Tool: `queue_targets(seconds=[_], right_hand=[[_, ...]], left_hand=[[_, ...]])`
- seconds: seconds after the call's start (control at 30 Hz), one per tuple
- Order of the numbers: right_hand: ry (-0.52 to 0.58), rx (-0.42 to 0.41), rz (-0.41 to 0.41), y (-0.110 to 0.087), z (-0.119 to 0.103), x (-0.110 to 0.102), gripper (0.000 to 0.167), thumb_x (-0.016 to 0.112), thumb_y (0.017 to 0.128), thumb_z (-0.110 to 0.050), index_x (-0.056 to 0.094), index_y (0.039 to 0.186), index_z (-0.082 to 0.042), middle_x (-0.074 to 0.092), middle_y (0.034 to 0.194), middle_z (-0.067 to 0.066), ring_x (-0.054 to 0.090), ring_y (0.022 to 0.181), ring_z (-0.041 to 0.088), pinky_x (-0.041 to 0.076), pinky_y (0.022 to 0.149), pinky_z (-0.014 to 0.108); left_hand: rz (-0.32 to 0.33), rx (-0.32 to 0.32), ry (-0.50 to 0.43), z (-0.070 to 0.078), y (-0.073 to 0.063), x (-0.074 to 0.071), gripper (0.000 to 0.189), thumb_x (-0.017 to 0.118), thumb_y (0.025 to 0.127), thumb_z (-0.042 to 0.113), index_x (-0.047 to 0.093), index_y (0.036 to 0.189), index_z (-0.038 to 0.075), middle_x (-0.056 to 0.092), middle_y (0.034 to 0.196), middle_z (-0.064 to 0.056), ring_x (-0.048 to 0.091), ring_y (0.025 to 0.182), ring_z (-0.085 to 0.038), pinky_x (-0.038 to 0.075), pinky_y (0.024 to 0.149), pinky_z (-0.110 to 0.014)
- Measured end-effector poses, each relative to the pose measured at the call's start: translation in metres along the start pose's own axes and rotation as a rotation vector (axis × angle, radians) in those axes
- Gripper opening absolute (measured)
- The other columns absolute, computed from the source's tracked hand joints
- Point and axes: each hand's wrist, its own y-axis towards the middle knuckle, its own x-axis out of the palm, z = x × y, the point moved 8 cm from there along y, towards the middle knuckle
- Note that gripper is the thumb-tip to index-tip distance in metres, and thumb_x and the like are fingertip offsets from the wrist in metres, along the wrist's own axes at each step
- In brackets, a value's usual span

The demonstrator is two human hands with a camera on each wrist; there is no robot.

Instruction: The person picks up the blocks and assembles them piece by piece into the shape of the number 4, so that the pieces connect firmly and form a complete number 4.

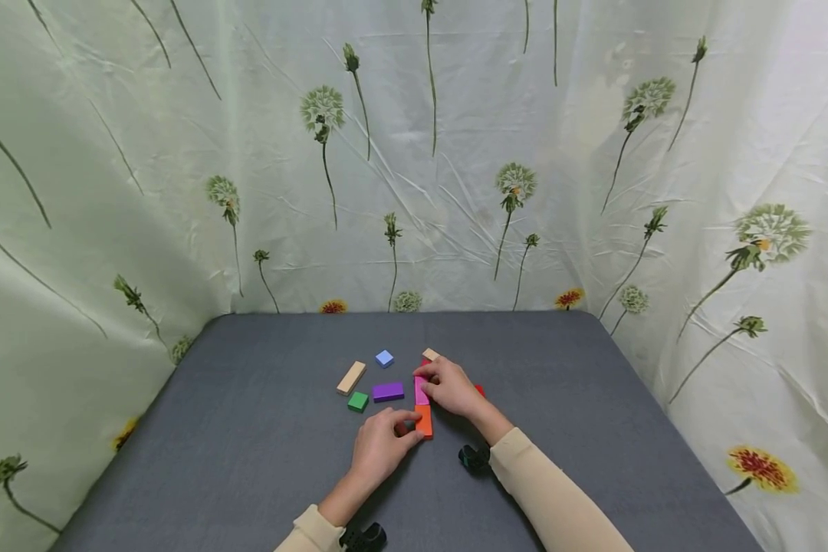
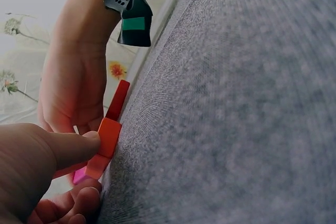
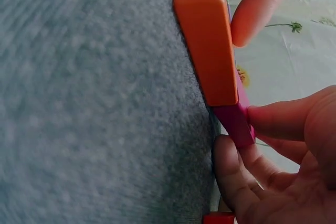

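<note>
Left hand (image 1: 379, 445): thumb and fingers pinch the orange block (image 1: 424, 425), which lies on the grey surface (image 1: 248, 414).
Right hand (image 1: 451, 387): fingers clamped on the pink block (image 1: 421, 392), set end to end with the orange one; the hand covers part of it.
Beyond the pink block: a strip of red, mostly hidden, then a small beige block (image 1: 431, 354), partly covered.
Red block (image 1: 479, 389): largely behind the right hand; cut off in the right wrist view.
Wrist device (image 2: 134, 24): black with green patch, cropped sleeve above.
</note>
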Motion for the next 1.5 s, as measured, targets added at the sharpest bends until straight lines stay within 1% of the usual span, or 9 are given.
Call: queue_targets(seconds=[0.1, 0.23, 0.37, 0.6, 0.83, 1.0, 1.17, 1.4, 1.5], right_hand=[[-0.016, -0.011, -0.005, 0.0, -0.0011, 0.0007, 0.027, 0.068, 0.096, -0.009, 0.073, 0.122, -0.011, 0.059, 0.105, 0.004, 0.054, 0.083, 0.016, 0.046, 0.073, 0.033], [-0.05, -0.026, -0.006, 0.0, -0.0022, 0.0011, 0.028, 0.068, 0.095, -0.008, 0.073, 0.122, -0.011, 0.061, 0.11, 0.004, 0.051, 0.085, 0.015, 0.044, 0.075, 0.033], [-0.068, -0.037, -0.012, -0.0007, -0.0036, 0.0021, 0.029, 0.069, 0.094, -0.009, 0.072, 0.123, -0.01, 0.06, 0.114, 0.005, 0.053, 0.091, 0.017, 0.046, 0.082, 0.038], [-0.049, -0.044, -0.037, -0.0018, -0.0038, 0.0044, 0.031, 0.069, 0.095, -0.01, 0.07, 0.125, -0.007, 0.056, 0.119, 0.008, 0.061, 0.107, 0.024, 0.05, 0.092, 0.044], [-0.069, -0.047, -0.067, -0.0016, -0.0022, 0.0062, 0.032, 0.07, 0.095, -0.014, 0.07, 0.126, -0.006, 0.055, 0.128, 0.01, 0.058, 0.116, 0.026, 0.046, 0.099, 0.046], [-0.075, -0.061, -0.083, -0.0008, -0.0032, 0.0064, 0.033, 0.07, 0.095, -0.013, 0.069, 0.127, -0.006, 0.055, 0.129, 0.011, 0.058, 0.117, 0.027, 0.047, 0.098, 0.046], [-0.074, -0.05, -0.103, -0.0006, -0.0014, 0.0065, 0.035, 0.07, 0.096, -0.015, 0.068, 0.13, -0.007, 0.056, 0.128, 0.01, 0.057, 0.116, 0.026, 0.047, 0.097, 0.045], [-0.066, -0.069, -0.097, 0.0001, -0.0016, 0.0061, 0.037, 0.071, 0.095, -0.014, 0.066, 0.131, -0.006, 0.058, 0.121, 0.009, 0.062, 0.111, 0.026, 0.05, 0.094, 0.044], [-0.072, -0.069, -0.097, -0.0004, -0.0026, 0.0063, 0.038, 0.072, 0.095, -0.014, 0.066, 0.132, -0.007, 0.059, 0.121, 0.009, 0.064, 0.11, 0.026, 0.05, 0.094, 0.044]], left_hand=[[0.004, -0.001, -0.004, 0.0001, -0.0002, 0.0002, 0.027, 0.085, 0.081, 0.031, 0.08, 0.106, 0.023, 0.05, 0.071, 0.012, 0.044, 0.056, -0.006, 0.035, 0.052, -0.027], [0.011, 0.0, -0.015, 0.0009, -0.0011, -0.0007, 0.027, 0.085, 0.081, 0.03, 0.08, 0.106, 0.022, 0.05, 0.07, 0.012, 0.044, 0.056, -0.006, 0.035, 0.052, -0.028], [0.014, 0.002, -0.013, 0.0011, -0.0014, -0.0015, 0.027, 0.086, 0.081, 0.031, 0.08, 0.106, 0.022, 0.05, 0.07, 0.012, 0.043, 0.056, -0.006, 0.035, 0.052, -0.028], [0.021, 0.002, 0.008, 0.001, -0.0004, -0.0016, 0.027, 0.086, 0.081, 0.031, 0.08, 0.106, 0.022, 0.05, 0.07, 0.011, 0.044, 0.057, -0.006, 0.035, 0.053, -0.027], [0.012, -0.012, 0.012, -0.0004, -0.0005, 0.0, 0.028, 0.086, 0.081, 0.031, 0.08, 0.107, 0.022, 0.049, 0.069, 0.011, 0.044, 0.058, -0.007, 0.035, 0.053, -0.027], [0.013, -0.021, 0.003, -0.0003, -0.0009, -0.0009, 0.028, 0.086, 0.081, 0.031, 0.08, 0.107, 0.023, 0.05, 0.069, 0.011, 0.045, 0.058, -0.007, 0.035, 0.054, -0.027], [0.007, -0.031, 0.001, 0.0003, -0.0015, -0.0012, 0.028, 0.086, 0.081, 0.031, 0.08, 0.107, 0.023, 0.051, 0.069, 0.011, 0.045, 0.059, -0.007, 0.035, 0.054, -0.027], [0.011, -0.01, 0.011, 0.0011, -0.0003, -0.0015, 0.028, 0.086, 0.081, 0.031, 0.08, 0.107, 0.021, 0.049, 0.068, 0.01, 0.043, 0.057, -0.007, 0.034, 0.053, -0.027], [0.014, -0.001, 0.007, 0.0011, -0.0008, -0.0013, 0.028, 0.085, 0.081, 0.032, 0.08, 0.106, 0.021, 0.049, 0.068, 0.011, 0.043, 0.057, -0.007, 0.033, 0.052, -0.027]])
